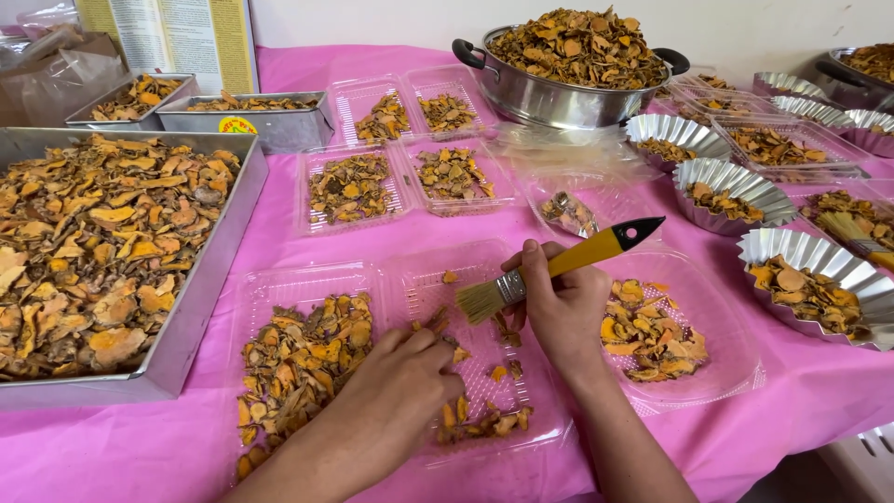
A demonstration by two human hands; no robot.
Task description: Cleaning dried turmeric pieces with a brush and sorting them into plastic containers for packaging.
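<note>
Nearest, the left hand (402,382) rests fingers curled on dried orange slices (298,368) in a clear tray (400,279) on the pink bench (140,447). Just beyond, the right hand (557,307) grips a brush (559,265); its long axis runs bristles at 8 o'clock, black handle tip at 2 o'clock. A steel pot (559,93) stands far at 12 o'clock.

— What's the room like behind all this?

— A plain pale wall (372,19) runs along the back, with a printed poster (172,33) propped against it at the left.

— And the furniture?

— One table under a bright pink cloth (140,447) (creased near the front edge). At the lower right, past the cloth, something white and slatted (861,461) shows.

— Light?

— Even and soft, with no hard shadows.
</note>
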